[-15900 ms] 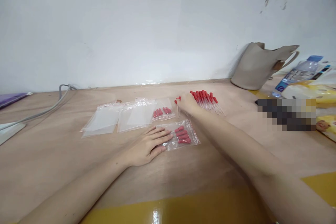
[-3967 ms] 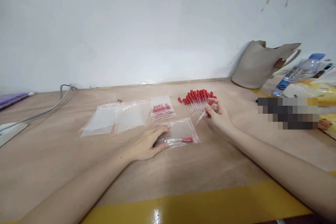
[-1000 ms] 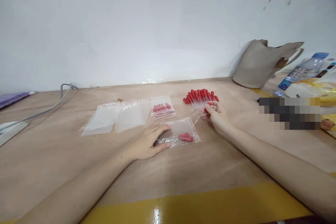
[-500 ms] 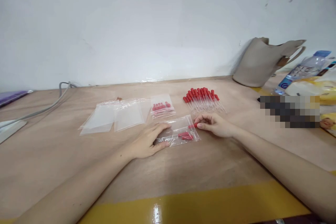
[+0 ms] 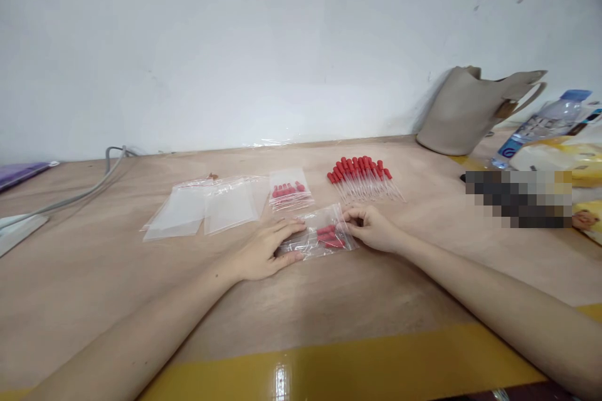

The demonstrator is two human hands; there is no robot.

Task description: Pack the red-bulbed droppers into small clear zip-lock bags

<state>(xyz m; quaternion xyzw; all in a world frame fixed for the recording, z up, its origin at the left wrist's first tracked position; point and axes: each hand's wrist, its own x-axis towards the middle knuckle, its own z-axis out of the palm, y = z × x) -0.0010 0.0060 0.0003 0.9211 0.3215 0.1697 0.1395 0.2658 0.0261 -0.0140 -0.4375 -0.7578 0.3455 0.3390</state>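
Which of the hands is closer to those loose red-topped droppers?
The right hand. It is this side of the droppers, touching the nearest bag; the left hand is farther left, on the bag's other end.

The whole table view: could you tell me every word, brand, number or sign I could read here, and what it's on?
No text reads clearly.
Water bottle: dark lettering and a round blue-and-white sign, too blurred to read.
Yellow-and-white packet: dark marks, too blurred to tell whether they are words.
Pixelated patch: anything beneath is hidden.
Clear bag under the left hand: no lettering visible.
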